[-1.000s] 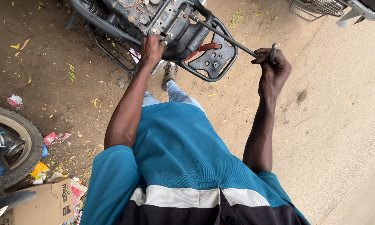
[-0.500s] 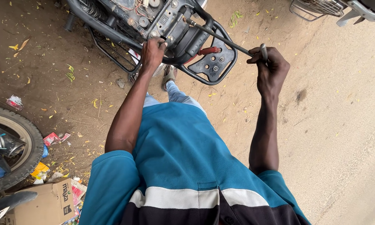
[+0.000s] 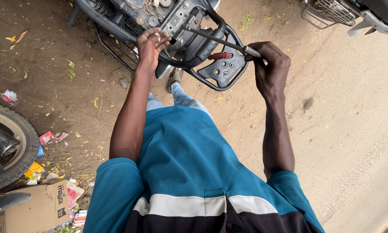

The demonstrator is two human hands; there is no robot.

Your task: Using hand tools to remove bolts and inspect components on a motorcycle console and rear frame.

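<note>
The right hand [image 3: 269, 69] has its grip closed round the near end of a long metal rod tool [image 3: 215, 39], whose far tip meets the motorcycle frame [image 3: 189, 26] (rear rack beside it). The left hand [image 3: 151, 43] clasps the frame's tube, fingers curled.

Open sandy ground [image 3: 353, 129] to the right of the right hand [image 3: 269, 71]: free passage there. Ahead, blocked by the black rear rack [image 3: 222, 71] and motorcycle frame [image 3: 129, 13]. Between the hands, barred by the long metal tool [image 3: 215, 39]. Far left, hemmed in by a tyre [image 3: 17, 138] and cardboard box [image 3: 34, 211].
</note>
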